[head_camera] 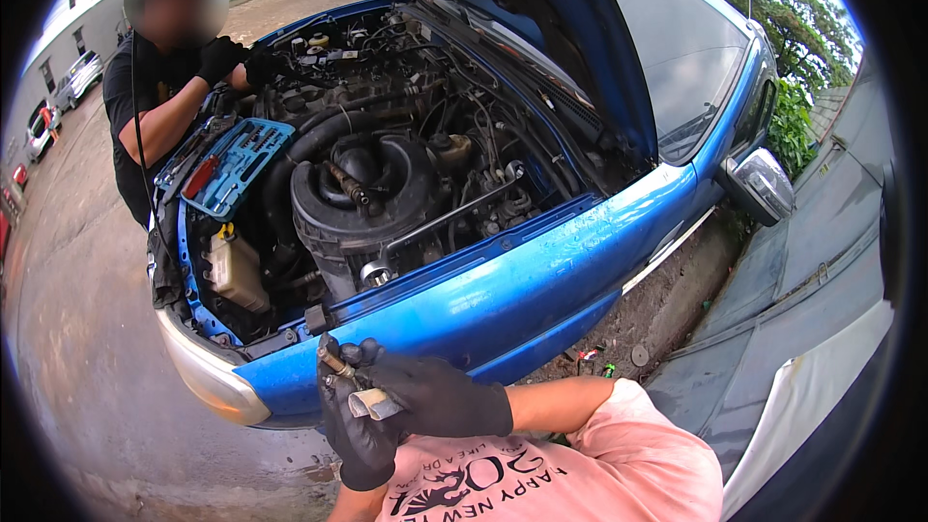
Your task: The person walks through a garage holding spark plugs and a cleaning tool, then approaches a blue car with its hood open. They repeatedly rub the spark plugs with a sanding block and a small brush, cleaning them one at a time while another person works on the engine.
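Both my hands wear black gloves and meet in front of the car's blue front fender. My left hand (355,435) is shut around a small metal injector-like part (336,362), whose brownish end sticks up past the fingers. From above, my right hand (435,384) closes over it and pinches a folded piece of greyish sandpaper or cloth (373,404). The fingers partly hide the lower end of the part. Beyond my hands, a similar injector-like part (348,185) lies on the round black air cleaner housing (406,196). A long double-ended ring wrench (449,217) lies along the engine bay's near side.
A co-worker (159,87) in black gloves leans over the far front of the open engine bay. Near them rest a blue tool case (246,167) and a red-handled tool (201,175). The raised hood (565,22) overhangs the bay. A coolant reservoir (235,272) sits in the front corner.
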